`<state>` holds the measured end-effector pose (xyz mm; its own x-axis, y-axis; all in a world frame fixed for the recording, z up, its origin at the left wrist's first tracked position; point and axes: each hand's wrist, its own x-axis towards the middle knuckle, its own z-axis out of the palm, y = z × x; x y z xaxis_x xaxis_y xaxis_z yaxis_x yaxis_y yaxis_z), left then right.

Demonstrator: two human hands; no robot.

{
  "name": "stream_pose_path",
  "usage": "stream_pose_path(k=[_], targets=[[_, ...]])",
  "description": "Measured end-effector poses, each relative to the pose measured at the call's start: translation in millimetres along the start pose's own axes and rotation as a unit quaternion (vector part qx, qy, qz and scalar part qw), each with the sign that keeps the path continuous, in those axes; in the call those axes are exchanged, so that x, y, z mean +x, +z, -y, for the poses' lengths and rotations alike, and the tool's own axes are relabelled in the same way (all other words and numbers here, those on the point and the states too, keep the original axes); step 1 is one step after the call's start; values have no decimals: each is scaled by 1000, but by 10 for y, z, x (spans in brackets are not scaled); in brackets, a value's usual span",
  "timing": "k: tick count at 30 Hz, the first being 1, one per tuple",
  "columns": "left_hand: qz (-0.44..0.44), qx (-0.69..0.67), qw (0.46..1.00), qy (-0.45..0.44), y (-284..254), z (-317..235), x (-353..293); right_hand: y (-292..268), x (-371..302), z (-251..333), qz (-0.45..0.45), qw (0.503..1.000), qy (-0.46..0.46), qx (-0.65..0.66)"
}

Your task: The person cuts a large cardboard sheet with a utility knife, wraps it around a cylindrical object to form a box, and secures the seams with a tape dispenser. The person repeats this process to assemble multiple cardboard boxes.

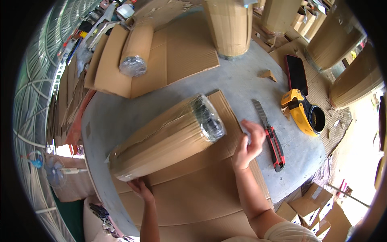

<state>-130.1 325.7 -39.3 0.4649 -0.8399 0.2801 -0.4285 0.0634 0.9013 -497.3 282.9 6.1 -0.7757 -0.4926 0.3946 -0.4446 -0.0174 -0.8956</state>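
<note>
A cardboard-wrapped roll (161, 139) lies slantwise across a flat cardboard sheet (193, 193). Clear plastic film covers its right end, and tape wraps the lower left one. My left hand (142, 190) is at that lower left end with fingers stretched out against its underside; the fingertips are partly hidden. Beyond the filmed end, my right hand (250, 143) hovers over the sheet's right edge, its fingers bent and apart, with nothing in them. Just right of this hand, a red and black utility knife (274, 147) lies on the grey tabletop (238, 80) with its blade out.
Another wrapped roll (137, 48) rests on an unfolded carton (177, 60) at the far left. A tall wrapped roll (228, 28) stands behind. On the right are a yellow and black tape dispenser (303, 113), a phone (296, 72) and more upright rolls (332, 38).
</note>
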Motion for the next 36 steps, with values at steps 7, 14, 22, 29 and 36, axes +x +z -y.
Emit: stream_pose_path(k=[7, 14, 22, 29, 36], targets=[[-24, -25, 998, 57, -97, 371, 15, -335, 149, -514, 26, 899, -94, -427], [-37, -36, 999, -12, -33, 155, 103, -1121, 6, -229, 242, 785, 88, -564], [98, 98, 989, 58, -676, 514, 1142, -1364, -1577, 768, 321, 914, 245, 28], [343, 343, 862, 146, -695, 565, 2253, -960, -2967, 1147, 471, 845, 250, -52], [464, 322, 823, 57, -486, 485, 2551, -975, -2958, 1128, 483, 842, 236, -47]])
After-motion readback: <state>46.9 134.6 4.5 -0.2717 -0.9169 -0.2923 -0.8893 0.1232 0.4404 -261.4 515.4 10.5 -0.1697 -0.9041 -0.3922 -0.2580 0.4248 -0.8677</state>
